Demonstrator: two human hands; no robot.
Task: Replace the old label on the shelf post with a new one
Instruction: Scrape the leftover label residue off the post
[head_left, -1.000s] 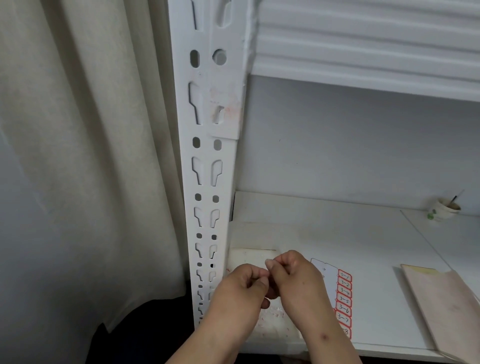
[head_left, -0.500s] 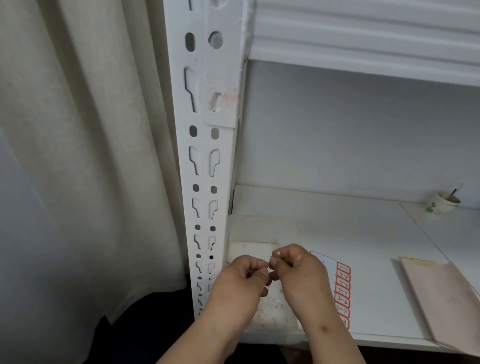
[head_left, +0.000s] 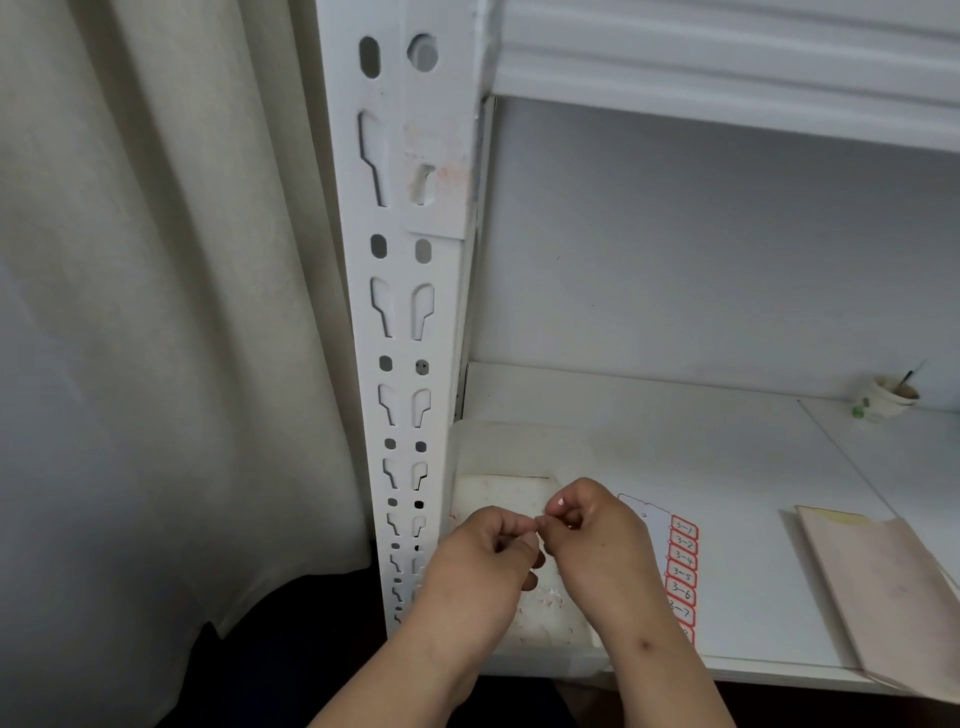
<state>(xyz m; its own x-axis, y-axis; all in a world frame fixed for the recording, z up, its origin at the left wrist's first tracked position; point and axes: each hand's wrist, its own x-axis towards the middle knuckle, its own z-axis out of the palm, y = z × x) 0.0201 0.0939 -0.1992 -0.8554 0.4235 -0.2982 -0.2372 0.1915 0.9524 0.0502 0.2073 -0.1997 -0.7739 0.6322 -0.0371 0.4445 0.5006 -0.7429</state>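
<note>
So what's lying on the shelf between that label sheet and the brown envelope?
Nothing: in the head view, bare shelf separates the label sheet from the envelope.

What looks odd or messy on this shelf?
The shelf post has a smudged, reddish patch near the top, like label residue. Tiny red-and-white scraps lie scattered in the tray under the hands.
</note>
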